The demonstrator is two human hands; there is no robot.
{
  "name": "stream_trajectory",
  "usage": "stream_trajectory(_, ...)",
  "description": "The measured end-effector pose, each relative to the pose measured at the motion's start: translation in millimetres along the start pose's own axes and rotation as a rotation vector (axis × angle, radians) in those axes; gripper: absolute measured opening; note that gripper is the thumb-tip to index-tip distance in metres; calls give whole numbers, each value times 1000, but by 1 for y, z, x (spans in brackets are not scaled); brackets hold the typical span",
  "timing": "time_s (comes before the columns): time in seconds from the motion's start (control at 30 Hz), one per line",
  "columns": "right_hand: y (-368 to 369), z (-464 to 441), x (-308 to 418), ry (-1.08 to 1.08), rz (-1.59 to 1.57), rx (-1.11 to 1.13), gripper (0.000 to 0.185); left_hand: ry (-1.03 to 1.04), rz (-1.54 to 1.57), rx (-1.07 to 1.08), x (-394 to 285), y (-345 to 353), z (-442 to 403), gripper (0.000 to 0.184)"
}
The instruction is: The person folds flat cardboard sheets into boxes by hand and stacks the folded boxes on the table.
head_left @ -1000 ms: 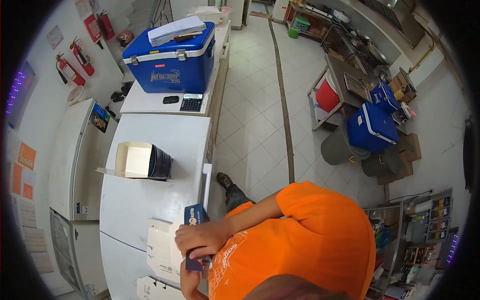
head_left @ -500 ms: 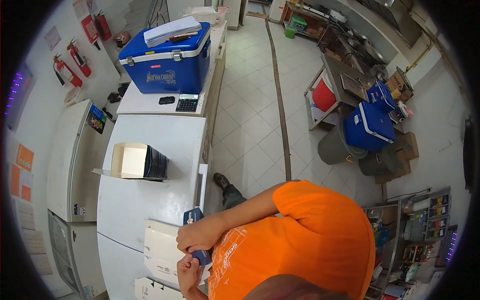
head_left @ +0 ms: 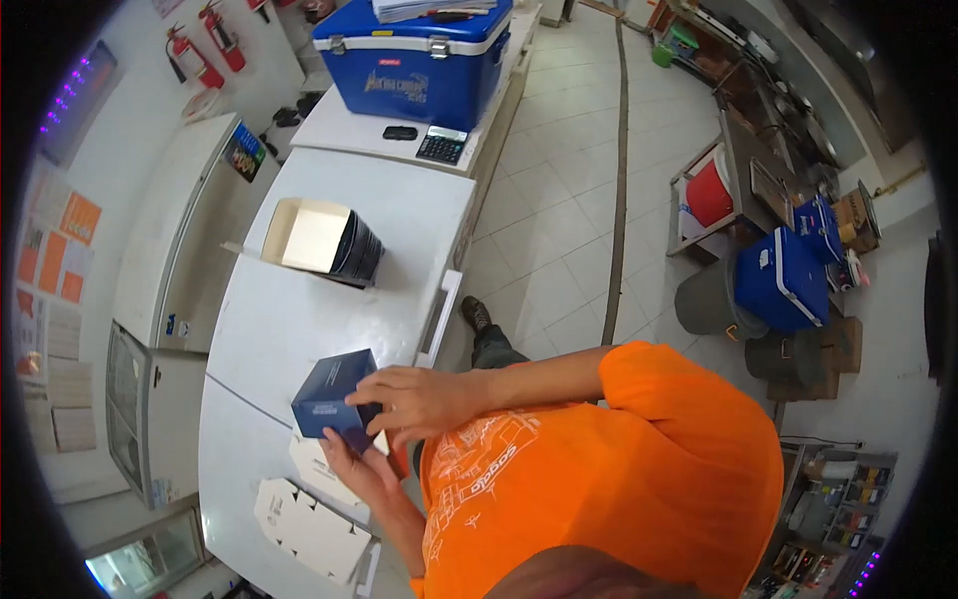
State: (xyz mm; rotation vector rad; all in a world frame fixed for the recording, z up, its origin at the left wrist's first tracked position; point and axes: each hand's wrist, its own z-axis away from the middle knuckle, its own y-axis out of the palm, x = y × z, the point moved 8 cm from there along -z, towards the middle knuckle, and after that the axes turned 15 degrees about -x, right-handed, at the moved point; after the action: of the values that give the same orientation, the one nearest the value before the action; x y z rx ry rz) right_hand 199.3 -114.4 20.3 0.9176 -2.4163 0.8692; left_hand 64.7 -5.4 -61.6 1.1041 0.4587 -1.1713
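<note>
A dark blue box [head_left: 334,384] is tilted above the near part of the white table [head_left: 329,329]. My left hand [head_left: 364,474] grips its lower side, the thumb against the printed face and the other fingers partly hidden. At the box's right end is my right hand [head_left: 414,401], fingers spread and fingertips touching the edge. Flat white cardboard blanks [head_left: 311,529] lie below my hands. Farther along the table, an open carton [head_left: 309,235] with a pale inside holds a stack of dark flat pieces [head_left: 357,252].
A large blue cooler [head_left: 414,75] stands on the far counter, near a calculator [head_left: 442,146] and a small black object [head_left: 400,133]. A white freezer [head_left: 175,230] is at the left. More coolers [head_left: 783,280] and bins [head_left: 711,295] stand at the right.
The view has shifted, with the table scene higher in it. The blue box has moved out from my body over the table, and its large printed faces now show. My right fingers have spread.
</note>
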Motion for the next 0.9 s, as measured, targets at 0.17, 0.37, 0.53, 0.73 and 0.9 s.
stream_trajectory(0.17,2,-1,-22,89,-154,-122,59,77,142,20,9,20,17,34)
stream_trajectory(0.37,9,-9,-15,-10,-117,-85,67,303,19,-68,-12,34,38,26)
stream_trajectory(0.53,3,-9,-15,-72,-206,-76,63,320,27,-134,-17,34,40,29)
stream_trajectory(0.73,-33,-18,-17,-62,-240,-372,58,293,54,-57,12,48,43,33)
stream_trajectory(0.9,-64,-16,-55,225,-196,-81,65,510,-764,166,7,69,15,31)
